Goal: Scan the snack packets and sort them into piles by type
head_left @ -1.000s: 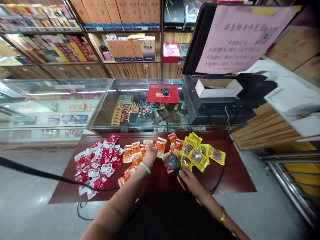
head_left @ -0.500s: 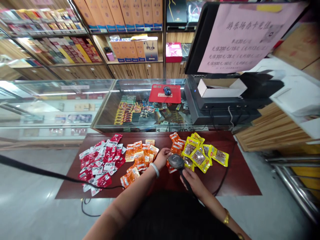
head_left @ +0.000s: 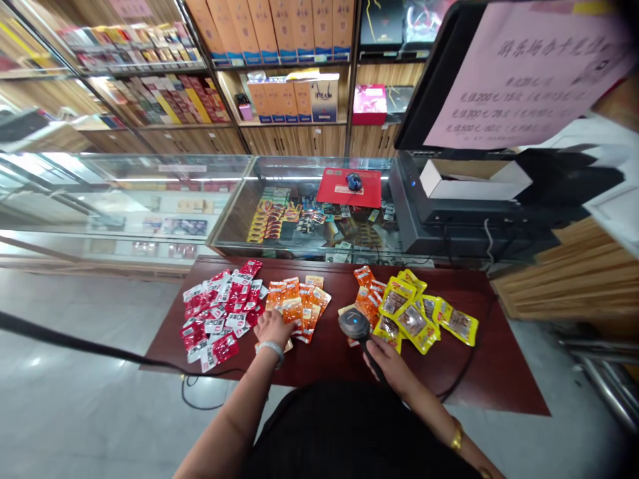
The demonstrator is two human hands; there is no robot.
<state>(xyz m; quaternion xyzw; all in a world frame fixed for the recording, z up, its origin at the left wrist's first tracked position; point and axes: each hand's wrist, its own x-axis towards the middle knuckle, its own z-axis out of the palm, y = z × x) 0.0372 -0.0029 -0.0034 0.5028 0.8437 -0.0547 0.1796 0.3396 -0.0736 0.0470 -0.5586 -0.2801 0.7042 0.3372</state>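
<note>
My right hand grips the handle of a dark handheld barcode scanner, its round head over the table with a small blue light showing. Beneath the scanner lies a small pile of orange snack packets, with yellow snack packets overlapping on its right. My left hand, wearing a pale bangle, is over the near left side of another group of orange packets. Its fingers are apart and reach onto the packets. To its left spreads a heap of red and white packets.
The dark red table stands against a glass display counter. On the counter are a red mouse pad with a mouse, and a monitor with a pink sheet. A black cable crosses at left.
My left hand has moved left, from the orange packets by the scanner to the other orange group. My right hand keeps holding the scanner. The view has shifted left.
</note>
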